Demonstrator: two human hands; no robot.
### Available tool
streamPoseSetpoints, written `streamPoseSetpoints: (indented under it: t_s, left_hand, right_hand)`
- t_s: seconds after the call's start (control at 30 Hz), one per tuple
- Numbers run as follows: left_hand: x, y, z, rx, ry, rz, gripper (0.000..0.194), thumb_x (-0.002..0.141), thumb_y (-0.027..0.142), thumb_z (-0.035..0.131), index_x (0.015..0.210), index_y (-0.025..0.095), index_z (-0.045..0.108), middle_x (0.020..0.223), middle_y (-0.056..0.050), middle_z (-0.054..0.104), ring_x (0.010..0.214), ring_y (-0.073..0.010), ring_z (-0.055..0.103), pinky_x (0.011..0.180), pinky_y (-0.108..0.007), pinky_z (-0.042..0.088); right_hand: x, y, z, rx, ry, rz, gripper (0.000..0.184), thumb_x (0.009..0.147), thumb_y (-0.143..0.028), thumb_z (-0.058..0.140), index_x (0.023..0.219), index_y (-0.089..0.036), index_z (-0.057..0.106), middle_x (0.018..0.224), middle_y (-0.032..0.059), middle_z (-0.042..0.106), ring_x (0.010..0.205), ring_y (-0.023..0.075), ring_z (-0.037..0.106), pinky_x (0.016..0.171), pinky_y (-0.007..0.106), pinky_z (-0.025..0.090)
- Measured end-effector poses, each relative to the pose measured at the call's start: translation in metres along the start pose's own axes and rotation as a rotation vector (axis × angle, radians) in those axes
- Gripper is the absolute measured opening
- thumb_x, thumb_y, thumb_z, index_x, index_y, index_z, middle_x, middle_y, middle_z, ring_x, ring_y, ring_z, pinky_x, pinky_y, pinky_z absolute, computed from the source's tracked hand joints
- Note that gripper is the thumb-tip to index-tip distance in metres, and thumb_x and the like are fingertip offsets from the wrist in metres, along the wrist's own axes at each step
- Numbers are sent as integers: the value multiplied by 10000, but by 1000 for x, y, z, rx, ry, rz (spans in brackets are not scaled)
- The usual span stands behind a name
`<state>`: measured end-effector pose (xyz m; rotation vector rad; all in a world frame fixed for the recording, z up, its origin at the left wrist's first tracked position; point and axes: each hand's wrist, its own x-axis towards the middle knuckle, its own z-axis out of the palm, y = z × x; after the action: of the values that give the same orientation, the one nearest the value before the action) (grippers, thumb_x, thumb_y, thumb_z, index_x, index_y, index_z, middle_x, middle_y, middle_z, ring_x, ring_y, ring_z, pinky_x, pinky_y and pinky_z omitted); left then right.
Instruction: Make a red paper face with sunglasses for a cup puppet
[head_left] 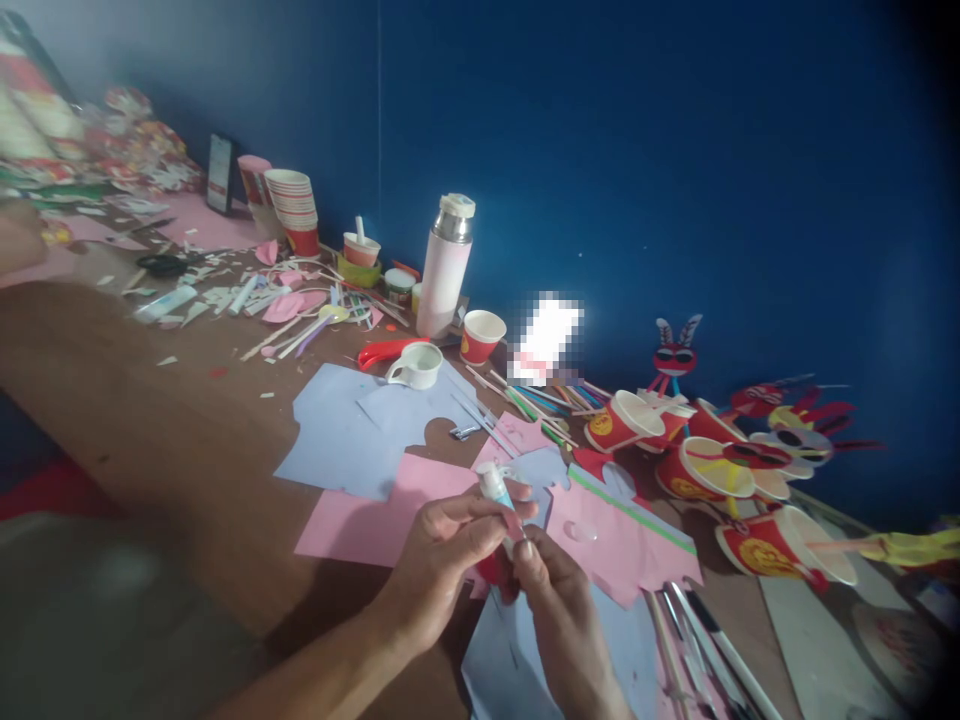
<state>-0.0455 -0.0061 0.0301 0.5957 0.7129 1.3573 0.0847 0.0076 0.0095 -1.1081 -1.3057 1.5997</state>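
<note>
My left hand point(442, 555) is closed around a small white and blue tube point(495, 486), which looks like a glue tube. The tube's upper end points away from me, and its lower end is among my fingers. Close against it, my right hand point(555, 600) is closed, with thumb and fingertips pinched together. A bit of red material point(491, 570) shows between the hands; what the right fingertips grip is too small to make out. Under the hands lie pink paper point(360, 525) and blue paper point(480, 655) sheets.
Red paper cups with craft figures point(757, 545) line the right side. Pens point(712, 640) lie near my right hand. Ahead stand a white bottle point(448, 270), a cup point(482, 337) and a red stapler-like object point(382, 352). Paper scraps, scissors point(161, 264) and another person's hand point(19, 235) are left.
</note>
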Motion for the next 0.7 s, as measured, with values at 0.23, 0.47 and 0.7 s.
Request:
streamPoseSetpoints:
  t_s: [0.23,0.47,0.7]
  left_hand:
    - [0,0,3,-3,-14,5,147,786,267,641,806,159,737,1181,-106,613,740,-180,639,651,-281,518]
    - [0,-3,2,-70,-46,-57,187,807,310,610,860,172,724,1241,-116,574,482,-130,595,442,-312,504]
    - [2,-5,1,-35,-25,27,132,805,230,626,816,169,742,1156,-91,637,1027,-245,596,912,-321,430]
  right_hand:
    - [-3,5,-5,34,22,-7,300,805,-483,609,756,-188,576,679,-1,532,637,143,464,613,265,397]
    - [-2,6,-3,104,-113,51,458,911,-525,387,686,-174,578,528,-28,431,484,114,362,484,247,321]
    - [-8,11,-13,-553,215,-323,149,802,-354,626,807,-208,597,675,6,570,625,167,500,608,281,398]
